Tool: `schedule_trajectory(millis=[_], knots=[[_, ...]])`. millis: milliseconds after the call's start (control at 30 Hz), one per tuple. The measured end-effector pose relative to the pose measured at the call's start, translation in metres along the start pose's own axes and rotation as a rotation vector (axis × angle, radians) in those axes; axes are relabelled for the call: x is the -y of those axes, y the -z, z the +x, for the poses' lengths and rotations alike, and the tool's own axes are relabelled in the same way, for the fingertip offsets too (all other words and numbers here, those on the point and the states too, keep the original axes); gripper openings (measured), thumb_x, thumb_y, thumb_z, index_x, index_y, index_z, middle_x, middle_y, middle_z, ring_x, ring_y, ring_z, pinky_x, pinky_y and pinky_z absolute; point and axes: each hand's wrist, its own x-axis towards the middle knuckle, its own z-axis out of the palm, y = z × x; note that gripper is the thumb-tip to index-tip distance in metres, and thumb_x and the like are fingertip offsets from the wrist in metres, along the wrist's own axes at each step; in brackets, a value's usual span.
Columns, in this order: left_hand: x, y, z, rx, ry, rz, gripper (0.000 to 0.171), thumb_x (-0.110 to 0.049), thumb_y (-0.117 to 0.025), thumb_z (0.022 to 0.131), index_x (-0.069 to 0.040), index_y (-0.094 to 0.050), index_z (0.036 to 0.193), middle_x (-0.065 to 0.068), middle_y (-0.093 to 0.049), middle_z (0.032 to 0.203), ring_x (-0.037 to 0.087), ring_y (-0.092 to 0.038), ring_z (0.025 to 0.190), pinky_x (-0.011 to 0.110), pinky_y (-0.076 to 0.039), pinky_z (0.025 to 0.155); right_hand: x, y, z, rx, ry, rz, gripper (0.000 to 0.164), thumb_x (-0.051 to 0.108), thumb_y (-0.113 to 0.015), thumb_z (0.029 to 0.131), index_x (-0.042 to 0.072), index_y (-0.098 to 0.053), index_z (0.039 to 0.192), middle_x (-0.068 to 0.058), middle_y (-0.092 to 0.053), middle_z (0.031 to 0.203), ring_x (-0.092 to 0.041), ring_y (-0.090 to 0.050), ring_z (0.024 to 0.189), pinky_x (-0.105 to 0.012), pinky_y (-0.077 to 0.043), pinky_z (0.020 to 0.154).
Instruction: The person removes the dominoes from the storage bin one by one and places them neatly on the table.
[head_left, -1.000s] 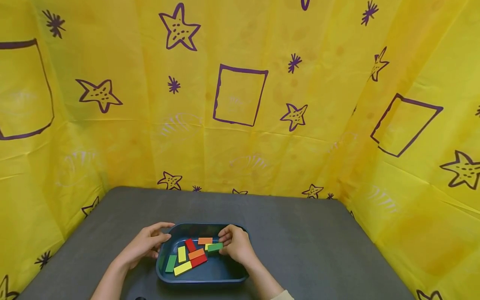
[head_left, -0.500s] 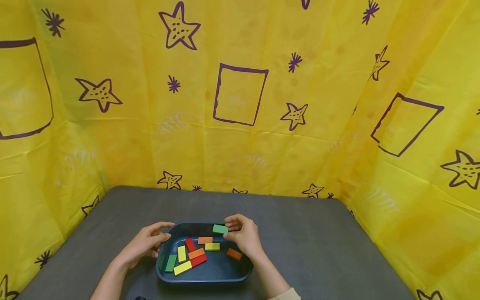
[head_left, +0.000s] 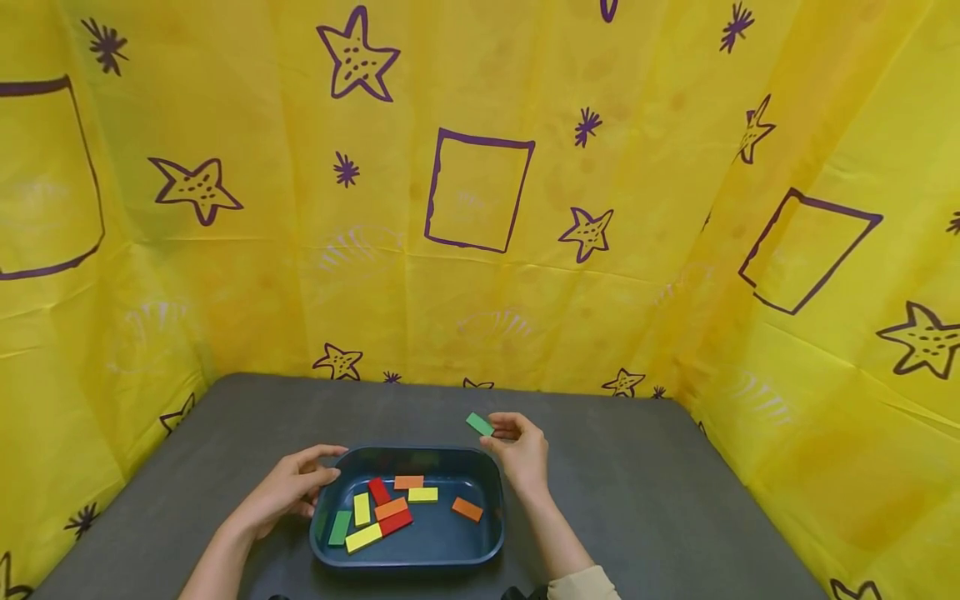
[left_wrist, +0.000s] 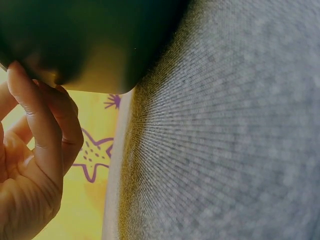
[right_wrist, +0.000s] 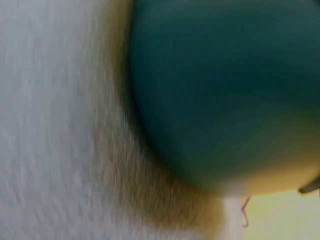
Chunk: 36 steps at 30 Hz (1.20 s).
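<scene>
A dark blue rectangular tub [head_left: 450, 546] stands on the table with several small domino-like blocks lying in it. My left hand [head_left: 288, 490] holds the tub at its back left corner, index finger and thumb at the rim; in the left wrist view, curved fingers [left_wrist: 42, 125] touch its outer wall. Beyond the tub's back right corner, my right hand [head_left: 522, 457] pinches a green block [head_left: 479, 424] by one end, in the air. The right wrist view is blurred and shows the tub's wall [right_wrist: 225, 90], but neither the right hand nor the block.
Inside the tub, another green block [head_left: 339, 528], a yellow block [head_left: 363, 538] and a red block [head_left: 396, 522] lie to the left. An orange block [head_left: 467, 509] lies apart at the right. The grey table [head_left: 637, 500] meets a yellow patterned cloth [head_left: 480, 317] behind.
My right hand has lifted the green block from the tub and carried it back and right, past the rim. This uncovered the orange block at the right. My left hand has stayed in place.
</scene>
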Motion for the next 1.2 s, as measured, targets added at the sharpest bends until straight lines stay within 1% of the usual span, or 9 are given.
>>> schedule_trajectory(millis=[167, 300, 667, 800, 967, 1067, 1200], knots=[[0.000, 0.000, 0.000, 0.004, -0.002, -0.005, 0.060, -0.032, -0.059, 0.099, 0.000, -0.040, 0.146, 0.001, -0.053, 0.081, 0.009, -0.050, 0.060, 0.022, -0.050, 0.053, -0.012, 0.007, 0.008, -0.101, -0.015, -0.025, 0.029, 0.002, -0.085, 0.073, 0.004, -0.075, 0.100, -0.015, -0.075, 0.097, -0.020, -0.071, 0.080, -0.017, -0.056, 0.066], [0.000, 0.000, 0.000, 0.004, -0.004, -0.004, 0.060, -0.031, -0.059, 0.099, 0.000, -0.040, 0.146, 0.001, -0.053, 0.080, 0.009, -0.050, 0.060, 0.022, -0.050, 0.053, -0.021, 0.010, 0.011, -0.156, -0.043, -0.042, 0.029, 0.004, -0.085, 0.073, 0.004, -0.075, 0.100, -0.015, -0.076, 0.097, -0.021, -0.071, 0.080, -0.014, -0.054, 0.065], [0.002, 0.000, -0.001, 0.003, -0.011, -0.007, 0.060, -0.031, -0.060, 0.098, 0.001, -0.040, 0.146, 0.001, -0.053, 0.080, 0.009, -0.051, 0.059, 0.022, -0.050, 0.053, -0.044, 0.011, 0.021, -0.294, -0.104, -0.097, 0.028, 0.003, -0.086, 0.071, 0.002, -0.075, 0.097, -0.016, -0.076, 0.094, -0.026, -0.074, 0.081, -0.016, -0.053, 0.061], [0.002, 0.000, 0.000, 0.003, -0.010, -0.007, 0.061, -0.032, -0.060, 0.098, 0.001, -0.040, 0.146, 0.001, -0.052, 0.079, 0.009, -0.050, 0.059, 0.022, -0.049, 0.052, -0.048, 0.011, 0.026, -0.355, -0.133, -0.108, 0.028, 0.002, -0.087, 0.070, 0.001, -0.076, 0.096, -0.017, -0.076, 0.093, -0.028, -0.073, 0.082, -0.020, -0.054, 0.061], [0.003, 0.000, 0.002, 0.003, -0.008, -0.008, 0.061, -0.032, -0.060, 0.098, 0.000, -0.040, 0.146, 0.001, -0.052, 0.078, 0.009, -0.050, 0.059, 0.022, -0.049, 0.052, -0.052, 0.009, 0.028, -0.411, -0.180, -0.111, 0.027, 0.002, -0.086, 0.071, 0.000, -0.075, 0.095, -0.019, -0.075, 0.093, -0.031, -0.072, 0.085, -0.031, -0.058, 0.067], [0.004, 0.000, 0.003, 0.004, -0.008, -0.007, 0.061, -0.032, -0.060, 0.098, 0.000, -0.040, 0.146, 0.001, -0.052, 0.078, 0.009, -0.050, 0.059, 0.022, -0.049, 0.052, -0.055, 0.007, 0.029, -0.430, -0.205, -0.116, 0.026, 0.002, -0.086, 0.070, 0.000, -0.075, 0.094, -0.019, -0.075, 0.092, -0.031, -0.072, 0.086, -0.035, -0.058, 0.071], [0.005, 0.000, 0.003, 0.004, -0.007, -0.006, 0.061, -0.032, -0.060, 0.098, 0.000, -0.040, 0.146, 0.001, -0.052, 0.078, 0.009, -0.050, 0.059, 0.022, -0.049, 0.052, -0.061, 0.005, 0.030, -0.439, -0.217, -0.132, 0.027, 0.002, -0.087, 0.069, -0.001, -0.075, 0.094, -0.019, -0.075, 0.090, -0.032, -0.072, 0.085, -0.038, -0.058, 0.074]])
